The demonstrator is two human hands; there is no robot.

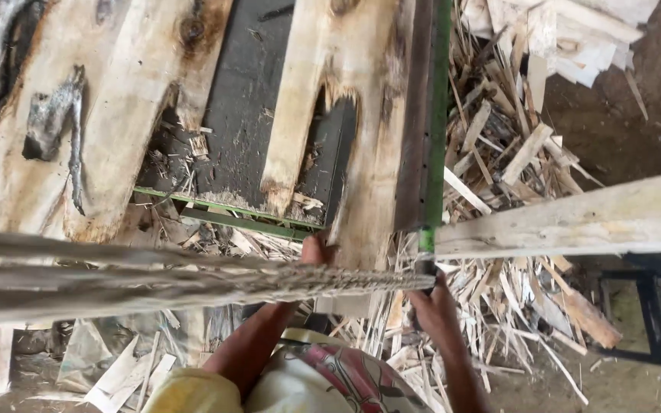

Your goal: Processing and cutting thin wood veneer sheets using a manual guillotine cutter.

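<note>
Two bare hands work at the near end of a rough plank [365, 168] that lies lengthwise on a saw bench, its right edge touching a green-edged metal fence rail [430, 115]. The left hand [315, 251] touches the plank's near end; its fingers are largely hidden behind a blurred bundle of long wooden strips [154, 279] that crosses the view, so the closure of that grip cannot be told. The right hand [431, 310] sits just below the near end of the fence rail, fingers curled at the tip of the bundle (whether it clasps the strips or the rail is not clear).

The step in hand appears to be feeding or aligning the plank along the rail. The next move probably calls for steady forward pressure with the edge kept flush to the rail.

The plank has a splintered, split region mid-length, a weak edge. Other planks [63, 130] lie to the left on the dark bench surface [242, 99]. To the right, a pale beam [568, 218] crosses above a heap of offcuts [514, 153] on the dirt floor, limiting room there.
</note>
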